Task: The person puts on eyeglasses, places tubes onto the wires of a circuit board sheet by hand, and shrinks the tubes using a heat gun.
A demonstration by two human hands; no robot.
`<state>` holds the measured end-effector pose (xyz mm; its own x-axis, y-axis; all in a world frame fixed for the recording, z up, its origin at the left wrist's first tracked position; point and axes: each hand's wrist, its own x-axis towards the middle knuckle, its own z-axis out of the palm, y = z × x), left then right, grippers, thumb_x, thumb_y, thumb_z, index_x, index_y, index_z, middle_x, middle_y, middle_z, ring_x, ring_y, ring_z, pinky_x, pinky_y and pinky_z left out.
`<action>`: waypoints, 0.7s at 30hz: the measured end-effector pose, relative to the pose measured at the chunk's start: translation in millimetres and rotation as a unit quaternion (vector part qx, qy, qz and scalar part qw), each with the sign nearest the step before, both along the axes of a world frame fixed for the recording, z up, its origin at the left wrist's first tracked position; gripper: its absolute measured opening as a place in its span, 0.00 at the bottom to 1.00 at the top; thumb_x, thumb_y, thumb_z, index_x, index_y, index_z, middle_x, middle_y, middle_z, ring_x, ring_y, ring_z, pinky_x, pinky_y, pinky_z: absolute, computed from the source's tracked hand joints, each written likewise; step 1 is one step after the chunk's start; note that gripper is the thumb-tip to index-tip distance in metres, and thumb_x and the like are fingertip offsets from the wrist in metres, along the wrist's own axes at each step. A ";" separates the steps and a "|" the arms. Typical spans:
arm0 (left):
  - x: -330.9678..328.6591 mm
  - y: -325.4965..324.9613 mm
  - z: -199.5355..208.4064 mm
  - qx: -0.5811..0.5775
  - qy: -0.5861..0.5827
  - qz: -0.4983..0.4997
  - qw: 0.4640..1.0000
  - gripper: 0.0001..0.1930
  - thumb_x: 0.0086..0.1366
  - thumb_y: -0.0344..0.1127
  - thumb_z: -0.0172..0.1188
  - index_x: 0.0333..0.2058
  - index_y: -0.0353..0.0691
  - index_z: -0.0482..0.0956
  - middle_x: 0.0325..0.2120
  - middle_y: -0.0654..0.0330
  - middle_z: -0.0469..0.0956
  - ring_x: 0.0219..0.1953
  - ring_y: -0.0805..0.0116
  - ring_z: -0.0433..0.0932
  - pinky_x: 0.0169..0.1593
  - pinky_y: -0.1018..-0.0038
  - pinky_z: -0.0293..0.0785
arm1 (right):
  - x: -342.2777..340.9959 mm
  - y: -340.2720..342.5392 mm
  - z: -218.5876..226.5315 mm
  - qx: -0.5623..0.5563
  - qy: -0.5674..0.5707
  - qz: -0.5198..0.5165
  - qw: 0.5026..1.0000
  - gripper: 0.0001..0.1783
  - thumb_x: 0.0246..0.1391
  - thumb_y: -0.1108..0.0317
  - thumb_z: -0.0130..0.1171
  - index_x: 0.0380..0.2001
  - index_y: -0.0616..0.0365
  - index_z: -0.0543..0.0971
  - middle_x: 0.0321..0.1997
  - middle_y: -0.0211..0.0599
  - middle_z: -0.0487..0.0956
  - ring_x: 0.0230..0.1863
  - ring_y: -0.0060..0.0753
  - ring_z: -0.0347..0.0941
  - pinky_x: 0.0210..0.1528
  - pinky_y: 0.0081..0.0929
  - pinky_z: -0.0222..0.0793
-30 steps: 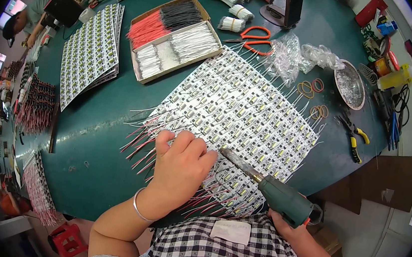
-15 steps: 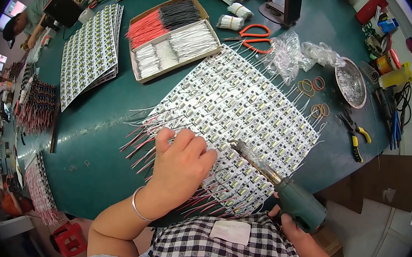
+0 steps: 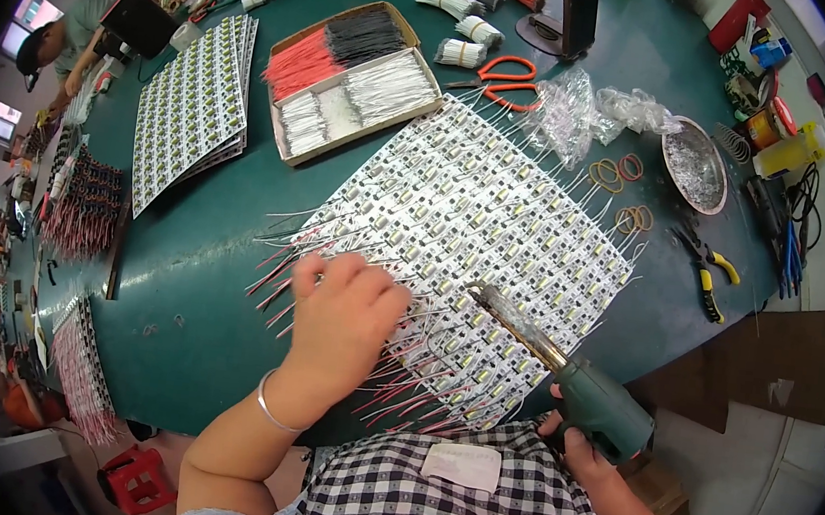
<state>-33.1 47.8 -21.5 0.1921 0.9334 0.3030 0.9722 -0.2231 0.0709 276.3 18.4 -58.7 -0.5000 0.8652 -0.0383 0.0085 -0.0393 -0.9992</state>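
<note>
A white sheet of LED circuit boards [image 3: 525, 239] lies before me, with black, red and white wires [image 3: 278, 289] fringing its left and near edges. Over its left part my left hand [image 3: 340, 320] is bent, knuckles up; the curled fingers hide their own tips and whatever they pinch. My right hand [image 3: 585, 452] grips a green-handled soldering iron [image 3: 606, 409] from below. The iron's dark, crusted tip points left, over the middle of the sheet, a little to the right of my left hand.
Beyond the sheet stands a box of cut wires [image 3: 348, 155]. Another stack of LED sheets [image 3: 191, 114] leans at left. Orange-handled scissors [image 3: 506, 88], clear plastic [image 3: 563, 118], rubber bands [image 3: 605, 174], a metal bowl [image 3: 695, 167] and yellow-black pliers [image 3: 707, 273] lie behind and right. A person [image 3: 74, 36] works far left.
My left hand has moved a little to the left, away from the iron's tip. The soldering iron has barely shifted. The whole view has swung slightly.
</note>
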 end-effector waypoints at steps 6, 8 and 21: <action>-37.0 -14.2 22.4 0.076 -0.050 0.116 0.989 0.10 0.44 0.22 0.58 0.26 0.44 0.79 0.27 0.64 0.76 0.32 0.65 0.73 0.36 0.70 0.67 | 4.5 -0.5 -1.4 0.028 0.005 -0.010 1.000 0.26 0.58 0.66 0.48 0.57 0.67 0.60 0.55 0.47 0.68 0.33 0.31 0.73 0.38 0.27 0.71; -31.3 -16.3 21.6 0.108 -0.099 0.126 0.981 0.12 0.43 0.20 0.58 0.27 0.43 0.79 0.28 0.62 0.76 0.31 0.64 0.75 0.33 0.71 0.70 | 4.2 1.5 -0.7 0.034 0.006 -0.010 0.999 0.26 0.57 0.65 0.48 0.57 0.67 0.60 0.55 0.47 0.69 0.33 0.31 0.73 0.37 0.27 0.71; 38.5 -13.3 -20.6 -0.010 -0.220 -0.097 0.971 0.12 0.41 0.20 0.61 0.28 0.39 0.77 0.24 0.61 0.71 0.27 0.62 0.70 0.29 0.71 0.67 | 21.9 -12.0 4.1 0.041 -0.061 -0.089 0.993 0.13 0.51 0.70 0.54 0.38 0.66 0.76 0.33 0.40 0.79 0.28 0.28 0.77 0.32 0.24 0.72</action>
